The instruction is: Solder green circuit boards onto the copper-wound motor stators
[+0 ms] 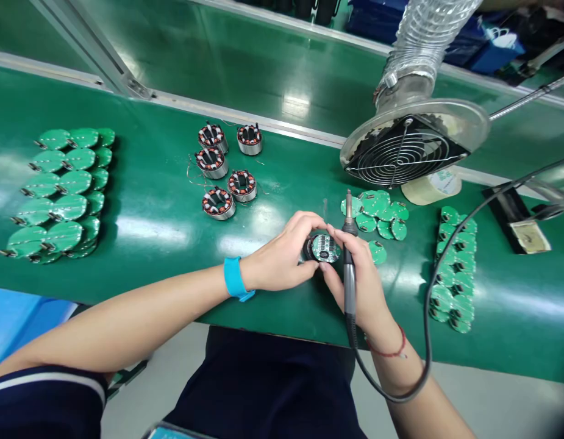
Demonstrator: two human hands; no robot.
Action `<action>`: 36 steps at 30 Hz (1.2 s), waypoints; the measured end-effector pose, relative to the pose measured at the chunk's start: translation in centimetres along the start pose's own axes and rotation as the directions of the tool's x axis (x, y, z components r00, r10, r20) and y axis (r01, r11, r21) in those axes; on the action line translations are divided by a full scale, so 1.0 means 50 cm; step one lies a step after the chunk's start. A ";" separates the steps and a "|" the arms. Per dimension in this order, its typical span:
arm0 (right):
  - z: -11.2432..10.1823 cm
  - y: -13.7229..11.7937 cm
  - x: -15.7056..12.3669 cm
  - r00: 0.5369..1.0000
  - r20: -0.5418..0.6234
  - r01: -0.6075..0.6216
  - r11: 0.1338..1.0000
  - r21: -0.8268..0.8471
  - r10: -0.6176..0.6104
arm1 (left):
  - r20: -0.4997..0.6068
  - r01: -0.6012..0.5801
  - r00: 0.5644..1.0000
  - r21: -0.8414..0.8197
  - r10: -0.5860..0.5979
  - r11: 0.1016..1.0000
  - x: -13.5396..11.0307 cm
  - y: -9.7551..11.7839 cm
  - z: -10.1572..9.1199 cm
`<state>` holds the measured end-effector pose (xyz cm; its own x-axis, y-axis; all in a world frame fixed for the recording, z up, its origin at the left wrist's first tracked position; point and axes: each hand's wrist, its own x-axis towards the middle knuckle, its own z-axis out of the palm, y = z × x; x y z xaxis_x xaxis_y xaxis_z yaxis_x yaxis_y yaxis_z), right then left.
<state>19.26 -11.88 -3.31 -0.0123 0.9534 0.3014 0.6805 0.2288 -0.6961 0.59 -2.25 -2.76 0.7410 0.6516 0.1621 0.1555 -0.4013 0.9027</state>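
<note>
My left hand [282, 256] is closed around a small motor stator topped with a round green circuit board [325, 248], held just above the green bench mat. My right hand [359, 280] also touches that board with its fingertips while gripping a soldering iron [349, 244], whose tip points up and away from the board. The iron's black cable [425, 341] loops off past my right wrist. A blue band sits on my left wrist, a red string on my right.
Several wound stators [224, 167] stand behind my left hand. Rows of round green boards [62, 192] lie far left, loose ones [377, 213] beyond my hands, more stacked right [453, 274]. A fume-extractor fan [410, 143] hangs above. Tape roll [432, 186] and iron stand [524, 228] at right.
</note>
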 end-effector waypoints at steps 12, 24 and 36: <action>0.025 0.002 -0.015 0.977 -0.174 -0.091 0.978 0.190 0.124 | -0.001 -0.017 1.000 0.195 0.017 0.981 -0.011 0.021 0.013; 0.023 -0.008 -0.002 0.993 -0.094 -0.053 0.980 0.193 0.073 | 0.115 0.002 0.993 0.194 -0.025 0.981 -0.012 0.025 -0.024; 0.021 -0.018 -0.023 0.952 -0.126 -0.213 0.900 0.381 0.279 | -0.012 0.168 0.986 0.189 -0.169 0.967 -0.005 0.030 -0.006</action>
<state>17.87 -12.98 -3.70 0.2707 0.9466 0.1750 0.3355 0.0776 -0.9388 0.46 -2.81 -1.33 0.6961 0.7179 0.0118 0.3988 -0.4002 0.8251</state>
